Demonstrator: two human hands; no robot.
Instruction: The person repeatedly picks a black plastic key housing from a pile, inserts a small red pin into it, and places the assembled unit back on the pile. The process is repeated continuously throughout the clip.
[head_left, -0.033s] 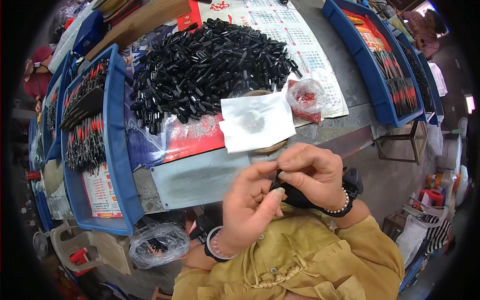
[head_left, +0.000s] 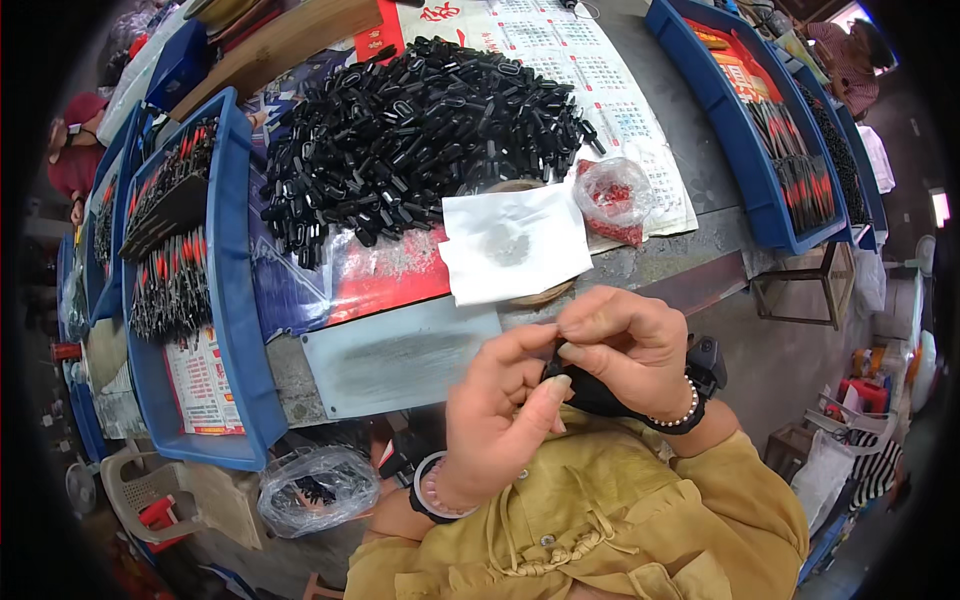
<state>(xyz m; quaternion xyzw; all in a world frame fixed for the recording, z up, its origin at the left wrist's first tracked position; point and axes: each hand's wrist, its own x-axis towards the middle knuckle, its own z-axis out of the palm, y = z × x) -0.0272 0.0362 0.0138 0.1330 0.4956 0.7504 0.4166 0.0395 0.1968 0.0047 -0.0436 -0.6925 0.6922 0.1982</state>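
- Our left hand (head_left: pixel 490 422) pinched a small black piece (head_left: pixel 553 366) between thumb and fingers.
- Our right hand (head_left: pixel 630 346) gripped its far end with thumb and forefinger.
- Beyond our fingertips lay white paper (head_left: pixel 480 270); past that, we saw a heap of black parts (head_left: pixel 415 135).

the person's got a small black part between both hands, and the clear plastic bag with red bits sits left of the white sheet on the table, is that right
One thing is off: in the head view, the clear plastic bag with red bits sits right of the white sheet, not left. The small black part is indeed between the left hand and right hand.
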